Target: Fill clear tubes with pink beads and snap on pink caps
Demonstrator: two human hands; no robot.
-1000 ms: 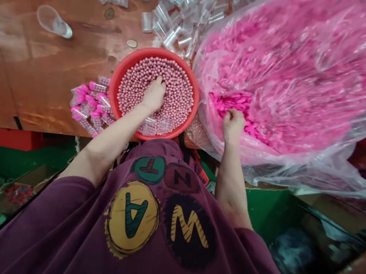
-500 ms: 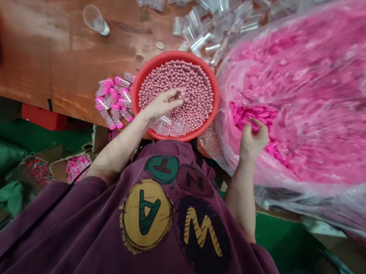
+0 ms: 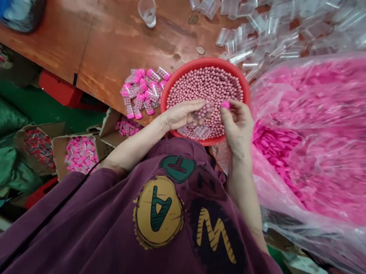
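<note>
Over a red basin of small pink beads, my left hand is closed around a clear plastic tube with pink beads in it. Facing it from the right, my right hand pinches a bright pink cap between thumb and fingertips. A small gap separates cap and tube. A few clear tubes lie on the beads at the basin's near side. Left of the basin is a pile of bead-filled tubes with pink caps.
A large clear bag of pink caps takes up the right side. Many clear tubes lie scattered behind the basin. A clear cup is on the wooden table. Cardboard boxes of pink pieces sit below at left.
My right hand has come away from the bag of caps to the basin, holding a pink cap. The left hand stays over the beads. The view has shifted to the left.
</note>
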